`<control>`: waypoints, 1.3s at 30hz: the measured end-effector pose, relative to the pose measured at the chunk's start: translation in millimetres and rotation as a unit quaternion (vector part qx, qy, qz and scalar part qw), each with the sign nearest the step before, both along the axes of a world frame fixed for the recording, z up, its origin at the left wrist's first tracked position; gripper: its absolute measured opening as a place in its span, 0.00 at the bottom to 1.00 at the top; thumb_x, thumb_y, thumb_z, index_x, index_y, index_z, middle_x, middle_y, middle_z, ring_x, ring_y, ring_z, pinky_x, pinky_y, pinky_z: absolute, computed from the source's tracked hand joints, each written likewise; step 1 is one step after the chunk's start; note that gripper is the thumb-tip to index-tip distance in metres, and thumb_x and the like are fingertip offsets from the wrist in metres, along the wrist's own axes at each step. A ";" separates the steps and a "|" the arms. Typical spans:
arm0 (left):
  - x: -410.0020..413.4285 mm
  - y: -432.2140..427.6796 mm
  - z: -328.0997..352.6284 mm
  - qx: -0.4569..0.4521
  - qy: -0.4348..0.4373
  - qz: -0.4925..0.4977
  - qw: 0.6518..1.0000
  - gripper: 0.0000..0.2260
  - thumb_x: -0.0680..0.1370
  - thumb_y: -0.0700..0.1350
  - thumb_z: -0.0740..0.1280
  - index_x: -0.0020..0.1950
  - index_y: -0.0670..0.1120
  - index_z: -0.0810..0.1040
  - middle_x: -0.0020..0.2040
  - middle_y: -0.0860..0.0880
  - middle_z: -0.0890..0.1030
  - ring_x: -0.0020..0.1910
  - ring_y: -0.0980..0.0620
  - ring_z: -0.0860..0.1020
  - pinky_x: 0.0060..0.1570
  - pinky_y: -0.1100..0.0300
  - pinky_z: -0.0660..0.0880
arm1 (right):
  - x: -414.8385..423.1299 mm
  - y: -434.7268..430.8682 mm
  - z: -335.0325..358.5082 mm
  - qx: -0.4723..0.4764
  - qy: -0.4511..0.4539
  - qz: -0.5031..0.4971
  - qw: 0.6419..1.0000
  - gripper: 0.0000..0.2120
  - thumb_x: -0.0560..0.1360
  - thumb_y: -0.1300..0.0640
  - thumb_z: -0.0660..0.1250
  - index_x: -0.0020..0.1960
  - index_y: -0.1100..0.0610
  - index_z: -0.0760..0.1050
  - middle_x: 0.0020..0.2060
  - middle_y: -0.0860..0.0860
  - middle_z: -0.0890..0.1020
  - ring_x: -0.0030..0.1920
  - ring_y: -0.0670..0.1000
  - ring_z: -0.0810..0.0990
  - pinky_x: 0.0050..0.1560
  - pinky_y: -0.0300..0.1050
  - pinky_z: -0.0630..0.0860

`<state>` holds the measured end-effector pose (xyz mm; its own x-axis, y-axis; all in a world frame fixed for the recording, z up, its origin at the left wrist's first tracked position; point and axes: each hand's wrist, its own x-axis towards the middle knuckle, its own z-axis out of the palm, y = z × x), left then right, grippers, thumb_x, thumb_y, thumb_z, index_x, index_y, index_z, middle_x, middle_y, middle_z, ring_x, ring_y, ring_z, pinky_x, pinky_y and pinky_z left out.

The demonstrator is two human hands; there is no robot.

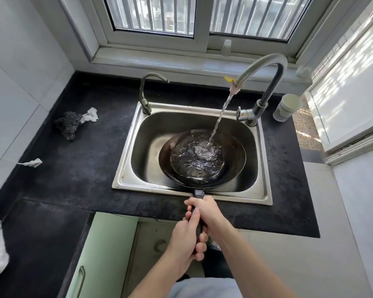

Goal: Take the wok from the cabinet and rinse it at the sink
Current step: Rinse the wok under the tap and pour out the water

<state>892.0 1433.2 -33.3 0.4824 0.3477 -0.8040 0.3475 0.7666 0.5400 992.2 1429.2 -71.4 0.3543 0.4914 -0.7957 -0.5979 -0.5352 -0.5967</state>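
A dark round wok [233,168] sits inside the steel sink [127,160], partly filled with rippling water. Its black handle sticks out over the sink's front rim toward me. My right hand [205,209] grips the handle close to the wok. My left hand [187,239] grips the handle's near end, just behind the right hand. A tall curved faucet [265,67] at the sink's back right pours a stream of water [221,117] into the wok's middle.
A small second tap [145,93] stands at the sink's back left. A steel scourer with a white rag [73,123] lies on the black counter [78,168] to the left. A paper cup [286,107] stands right of the faucet. A green cabinet door [99,254] hangs open below the counter.
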 end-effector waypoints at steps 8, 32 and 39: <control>3.9 -34.8 -38.1 -0.034 -0.024 0.027 0.999 0.20 0.82 0.57 0.57 0.44 0.40 0.69 0.25 0.46 0.69 0.18 0.52 0.63 0.18 0.66 0.60 | 8.0 -30.1 -18.8 0.023 -0.095 0.049 0.994 0.08 0.76 0.65 0.67 0.43 0.60 0.67 0.29 0.56 0.77 0.23 0.52 0.75 0.28 0.46 0.76; -1.8 -20.5 -50.1 0.132 0.062 -0.010 0.989 0.18 0.82 0.52 0.61 0.40 0.39 0.71 0.24 0.46 0.72 0.17 0.49 0.67 0.18 0.62 0.64 | 5.4 -13.5 -41.4 0.125 0.040 0.049 0.990 0.11 0.78 0.66 0.65 0.38 0.60 0.68 0.25 0.52 0.72 0.23 0.50 0.72 0.32 0.47 0.79; 14.8 -19.7 -47.0 0.012 0.002 0.023 1.000 0.18 0.81 0.55 0.61 0.41 0.41 0.71 0.26 0.46 0.71 0.17 0.53 0.65 0.17 0.66 0.61 | 18.2 -16.8 -35.1 0.066 -0.013 0.003 0.998 0.09 0.77 0.69 0.65 0.42 0.60 0.67 0.26 0.53 0.74 0.22 0.50 0.73 0.28 0.46 0.77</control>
<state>906.8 1413.5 -80.3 0.4619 0.3892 -0.7969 0.3140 0.7686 0.5574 1010.4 1412.4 -106.5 0.3707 0.5933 -0.7145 -0.5786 -0.4542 -0.6774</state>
